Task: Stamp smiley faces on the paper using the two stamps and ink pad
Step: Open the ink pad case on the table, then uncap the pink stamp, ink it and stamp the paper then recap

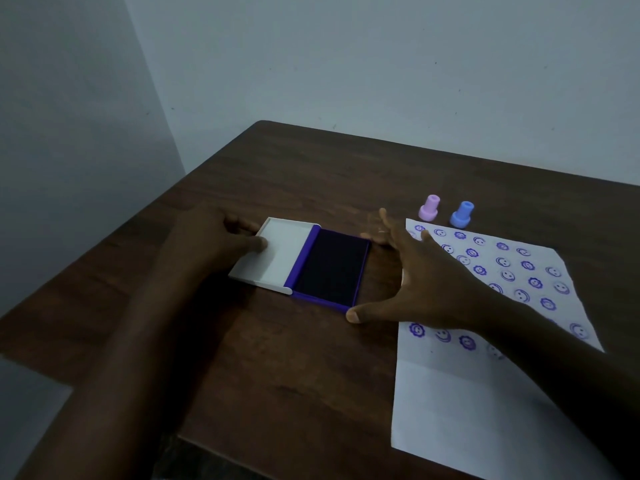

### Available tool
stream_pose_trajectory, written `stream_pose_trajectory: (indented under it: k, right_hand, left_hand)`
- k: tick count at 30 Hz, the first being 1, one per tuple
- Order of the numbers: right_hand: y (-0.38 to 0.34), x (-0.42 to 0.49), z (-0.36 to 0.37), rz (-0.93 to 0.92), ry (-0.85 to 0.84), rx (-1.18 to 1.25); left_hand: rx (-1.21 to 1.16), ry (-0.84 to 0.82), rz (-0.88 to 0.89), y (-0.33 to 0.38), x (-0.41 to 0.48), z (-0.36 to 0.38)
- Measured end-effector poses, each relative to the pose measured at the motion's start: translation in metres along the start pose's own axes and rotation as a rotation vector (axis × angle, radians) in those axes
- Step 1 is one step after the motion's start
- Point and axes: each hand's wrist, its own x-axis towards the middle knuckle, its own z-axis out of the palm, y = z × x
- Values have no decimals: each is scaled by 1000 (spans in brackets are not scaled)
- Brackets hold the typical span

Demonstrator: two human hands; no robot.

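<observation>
The ink pad [330, 268] lies open in the middle of the table, its dark purple pad facing up and its white lid [282, 252] folded out flat to the left. My left hand [211, 240] rests on the lid's left edge, thumb on its inner face. My right hand [415, 275] is spread wide at the pad's right side, thumb at the near right corner, fingers by the far right corner. The pink stamp [429, 207] and the blue stamp [461, 214] stand upright beyond the white paper [485, 393], whose far half carries rows of purple smiley prints.
The dark wooden table [294, 358] stands against a pale wall. Its left edge and near edge fall away close to my left forearm. The paper's near half is blank.
</observation>
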Motion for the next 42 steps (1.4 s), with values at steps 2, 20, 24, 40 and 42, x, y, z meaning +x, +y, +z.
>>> stream_pose_trajectory:
  k: [2,20,24,40,42]
  right_hand:
    - [2,1,1,-4,-10,5]
    - [40,10,-43,-89,443,119]
    - [72,36,-72,27,526,-146]
    - [19,42,-56,-81,327,525]
    - [1,33,-46,-123,188,679]
  left_hand:
    - [-10,21,34,1,-1,0]
    - [66,33,167,-1,1,7]
    - [54,47,171,0,2,7]
    - [-313,2,557,17,-14,17]
    - [-372,-16,591,19,-16,19]
